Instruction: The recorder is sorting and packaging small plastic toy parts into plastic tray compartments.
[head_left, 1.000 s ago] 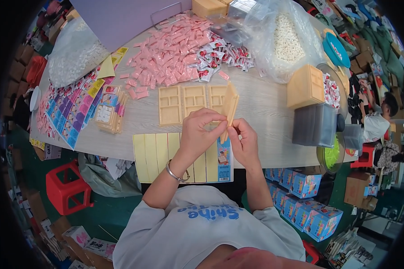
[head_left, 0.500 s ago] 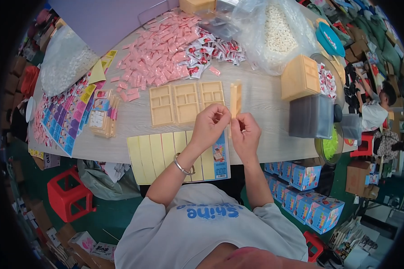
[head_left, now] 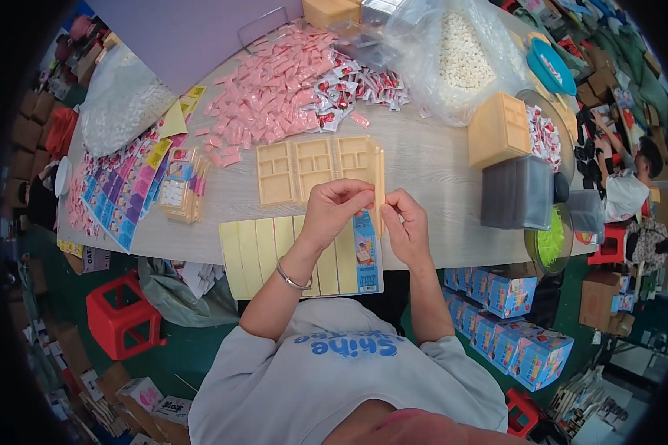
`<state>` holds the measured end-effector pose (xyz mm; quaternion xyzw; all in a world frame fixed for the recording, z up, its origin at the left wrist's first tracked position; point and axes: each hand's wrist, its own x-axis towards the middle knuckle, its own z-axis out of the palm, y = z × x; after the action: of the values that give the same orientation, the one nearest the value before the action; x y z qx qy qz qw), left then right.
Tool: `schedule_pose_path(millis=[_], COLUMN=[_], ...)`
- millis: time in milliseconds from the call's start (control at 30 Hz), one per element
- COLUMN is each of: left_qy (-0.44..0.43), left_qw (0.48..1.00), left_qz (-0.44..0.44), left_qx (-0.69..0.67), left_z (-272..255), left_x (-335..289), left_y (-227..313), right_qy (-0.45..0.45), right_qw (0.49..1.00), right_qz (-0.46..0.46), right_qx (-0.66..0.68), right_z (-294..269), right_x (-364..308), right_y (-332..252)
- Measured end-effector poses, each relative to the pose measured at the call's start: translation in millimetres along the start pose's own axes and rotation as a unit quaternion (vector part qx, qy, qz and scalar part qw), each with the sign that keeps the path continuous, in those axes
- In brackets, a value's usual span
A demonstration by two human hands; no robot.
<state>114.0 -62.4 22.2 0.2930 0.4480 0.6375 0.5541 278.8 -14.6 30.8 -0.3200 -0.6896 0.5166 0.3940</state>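
A beige compartment tray [head_left: 379, 176] stands on edge between my hands, seen nearly edge-on; whether it is one tray or more stacked, I cannot tell. My left hand [head_left: 338, 213] pinches its left side and my right hand [head_left: 406, 226] has closed fingers on its right side. Beyond them, three similar trays lie face up in a row: the left tray [head_left: 276, 174], the middle tray [head_left: 314, 170] and the right tray [head_left: 352, 154], partly behind the held one. Under my wrists lies a sheet of pale yellow strips [head_left: 263, 256] with a blue printed card [head_left: 365, 259] at its right end.
Pink sachets [head_left: 267, 96] and red-and-white sachets [head_left: 334, 96] are heaped at the back. A bag of white pieces [head_left: 464, 67] stands behind stacked beige trays [head_left: 497, 133] and dark plastic boxes [head_left: 517, 193]. Filled packs [head_left: 182, 189] sit left. Blue cartons [head_left: 508, 337] are below right.
The held tray has shifted left, its edge now overlapping the right tray in the row. Both hands have moved slightly with it. The whole view has turned a little.
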Motion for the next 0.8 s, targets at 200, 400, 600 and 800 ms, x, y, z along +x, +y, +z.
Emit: schedule_pose_path(millis=[200, 400, 600, 800], left_qy=[-0.002, -0.016, -0.02, 0.023], left_qw=[1.0, 1.0, 0.991, 0.955], left_qz=[0.016, 0.007, 0.088, 0.1], left_qx=[0.018, 0.019, 0.094, 0.277], left_z=[7, 9, 17, 21], left_x=[-18, -32, -47, -53], left_y=[20, 32, 45, 61], right_qy=[-0.006, -0.006, 0.021, 0.029], right_qw=[0.999, 0.999, 0.993, 0.978], right_qz=[-0.029, -0.047, -0.086, -0.111], right_qx=[-0.01, -0.016, -0.082, -0.175], right_z=[0, 3, 7, 14], right_x=[-8, -20, -27, -28], right_y=[-21, -43, -66, -75])
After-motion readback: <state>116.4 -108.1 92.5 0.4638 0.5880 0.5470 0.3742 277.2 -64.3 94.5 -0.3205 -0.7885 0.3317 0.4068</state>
